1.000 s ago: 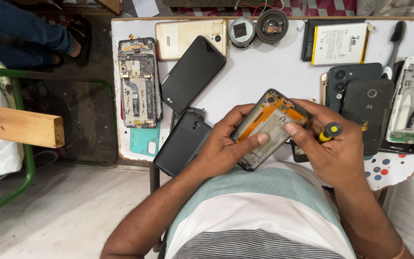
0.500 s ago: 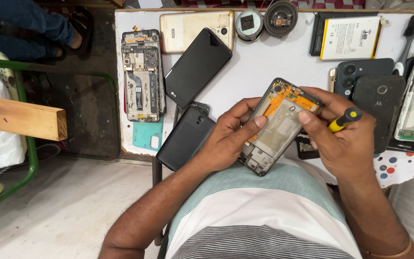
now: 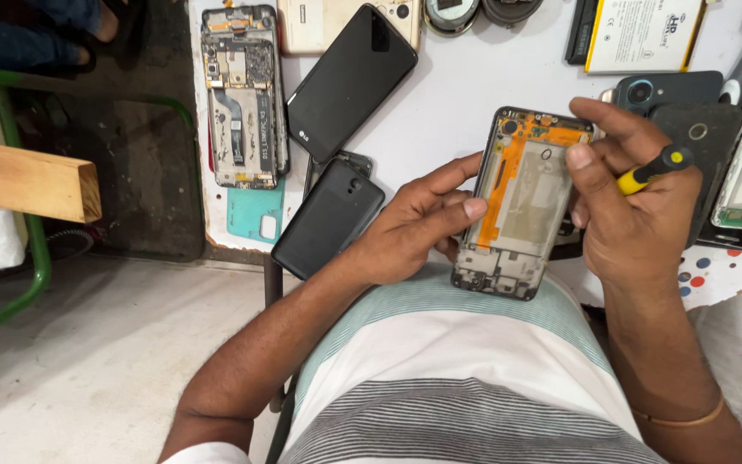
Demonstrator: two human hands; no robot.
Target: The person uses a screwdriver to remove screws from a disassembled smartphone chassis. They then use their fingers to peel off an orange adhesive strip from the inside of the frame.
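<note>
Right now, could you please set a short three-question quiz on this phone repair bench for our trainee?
1. True or false: the left hand holds the opened phone frame by its side.
2. What does the right hand hold besides the frame? A) tweezers B) yellow-handled screwdriver C) brush
3. Which lies nearest the left wrist: the black back cover or the white battery?

Key: 1 true; 2 B; 3 the black back cover.

We've got a white worktable pretty much buried in phone parts: a stripped phone frame with its board showing, a black phone face down, a black back cover hanging over the edge, a teal cover, a gold phone and a white battery.
</note>
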